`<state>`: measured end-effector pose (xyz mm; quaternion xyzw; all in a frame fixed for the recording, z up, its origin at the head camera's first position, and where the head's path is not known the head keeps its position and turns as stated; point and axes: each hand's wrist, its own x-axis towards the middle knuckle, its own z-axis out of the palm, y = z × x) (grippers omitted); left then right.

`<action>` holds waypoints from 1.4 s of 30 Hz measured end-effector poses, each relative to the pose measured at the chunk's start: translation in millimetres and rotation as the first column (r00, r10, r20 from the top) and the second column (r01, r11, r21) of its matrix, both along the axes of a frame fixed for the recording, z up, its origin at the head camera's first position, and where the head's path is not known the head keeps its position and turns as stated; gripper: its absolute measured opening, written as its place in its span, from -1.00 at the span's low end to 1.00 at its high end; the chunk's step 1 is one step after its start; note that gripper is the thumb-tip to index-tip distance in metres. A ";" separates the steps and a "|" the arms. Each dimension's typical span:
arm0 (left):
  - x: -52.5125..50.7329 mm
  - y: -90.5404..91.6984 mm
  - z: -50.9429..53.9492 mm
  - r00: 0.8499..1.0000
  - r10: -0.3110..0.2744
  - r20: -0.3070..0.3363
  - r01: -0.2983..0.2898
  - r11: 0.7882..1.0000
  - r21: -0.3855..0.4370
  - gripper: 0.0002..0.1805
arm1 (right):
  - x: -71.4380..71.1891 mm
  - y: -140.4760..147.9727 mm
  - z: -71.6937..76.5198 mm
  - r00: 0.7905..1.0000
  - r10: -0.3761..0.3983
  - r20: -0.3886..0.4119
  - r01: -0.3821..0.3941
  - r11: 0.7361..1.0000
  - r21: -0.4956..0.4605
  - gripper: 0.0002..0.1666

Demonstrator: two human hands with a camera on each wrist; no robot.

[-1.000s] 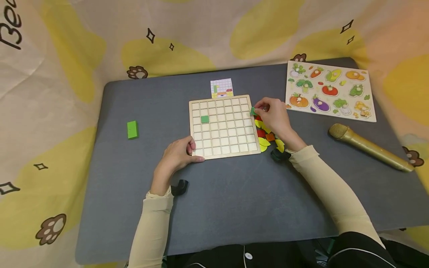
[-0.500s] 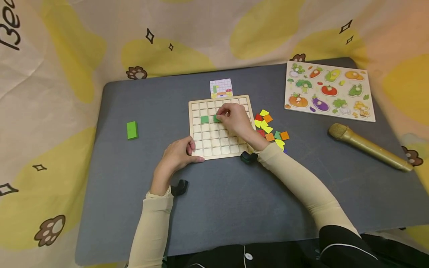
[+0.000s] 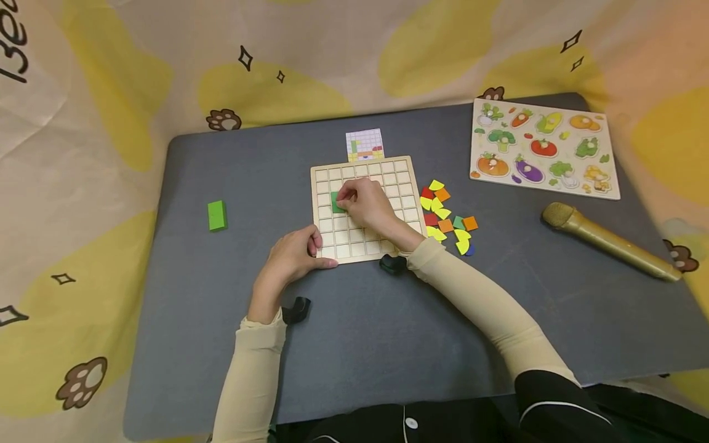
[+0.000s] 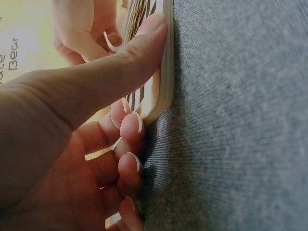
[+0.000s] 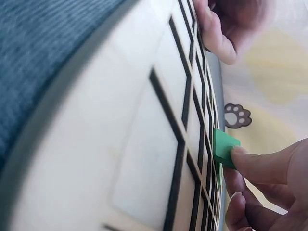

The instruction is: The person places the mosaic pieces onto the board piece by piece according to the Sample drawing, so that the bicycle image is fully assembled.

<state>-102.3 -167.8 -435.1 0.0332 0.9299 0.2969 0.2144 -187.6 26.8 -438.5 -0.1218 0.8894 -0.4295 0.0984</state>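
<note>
A square wooden grid board point(image 3: 360, 249) lies flat near the table's middle. My left hand point(image 3: 293, 255) holds its near left corner, thumb along the front edge point(image 4: 166, 62) and fingertips against the left side. Over the board's left part, my right hand point(image 3: 368, 203) pinches a small green square tile point(image 5: 224, 147) between thumb and fingers, tilted against the grid. Another green tile point(image 3: 334, 198) sits in a cell right by those fingertips, partly hidden. Behind the board lies a small printed pattern card point(image 3: 364, 143), its lower edge touching or under the board.
Loose yellow, red, orange, green and blue tiles point(image 3: 443, 212) are scattered along the board's right side. A green block point(image 3: 217, 215) stands at left. A vegetable puzzle board point(image 3: 545, 147) and a gold microphone point(image 3: 609, 240) lie at right on the grey table point(image 3: 354, 344).
My right hand has carried the green tile from the loose pieces leftward across the board to beside the placed green tile. The left hand has kept its place at the corner.
</note>
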 end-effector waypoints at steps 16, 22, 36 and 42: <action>-0.6 -0.4 1.7 1.000 0.000 -0.001 0.000 1.000 -0.004 -0.44 | -1.4 -1.2 -1.0 0.998 0.055 -0.032 -0.050 0.989 0.141 -0.94; -0.6 0.3 2.3 1.000 0.004 0.000 -0.004 1.000 -0.005 -0.44 | -2.2 -1.3 -1.3 0.998 0.050 -0.038 -0.043 0.985 0.167 -0.94; 2.3 0.0 0.1 1.000 0.001 -0.020 -0.001 1.000 0.000 -0.46 | 10.9 53.9 7.8 0.999 -0.004 -0.044 0.011 0.989 0.144 -0.89; 3.2 -0.4 -0.2 1.000 0.004 -0.022 -0.004 1.000 0.008 -0.47 | 19.7 105.7 7.0 0.995 -0.097 -0.029 0.099 0.987 0.125 -0.85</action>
